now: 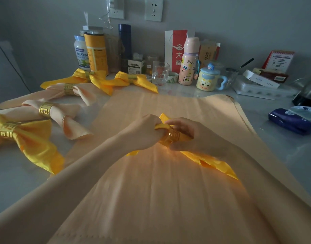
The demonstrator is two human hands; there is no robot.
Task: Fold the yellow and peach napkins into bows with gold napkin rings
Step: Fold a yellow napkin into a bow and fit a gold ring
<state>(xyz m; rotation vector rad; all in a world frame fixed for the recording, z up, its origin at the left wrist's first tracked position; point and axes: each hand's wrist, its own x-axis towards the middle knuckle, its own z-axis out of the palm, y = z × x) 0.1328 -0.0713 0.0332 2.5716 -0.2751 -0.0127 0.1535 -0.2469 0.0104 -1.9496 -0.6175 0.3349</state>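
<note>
A yellow napkin (pixel 209 162) lies across a flat peach napkin (pixel 160 191) spread in the middle of the table. A gold napkin ring (pixel 171 136) sits around the yellow napkin's gathered middle. My left hand (pixel 144 132) grips the yellow cloth just left of the ring. My right hand (pixel 190 136) holds the ring between thumb and fingers. Finished bows lie at the left: a yellow bow (pixel 28 138), two peach bows (pixel 63 113) (pixel 66 90), and two more yellow bows (pixel 91 77) (pixel 133 80) further back, each with a gold ring.
Along the back wall stand jars (pixel 80 51), a yellow canister (pixel 96 51), a dark flask (pixel 124 43), a glass (pixel 160 73), a pink bottle (pixel 189 62) and a cartoon mug (pixel 208 78). Boxes (pixel 262 80) and a blue tissue pack (pixel 293 119) lie at the right.
</note>
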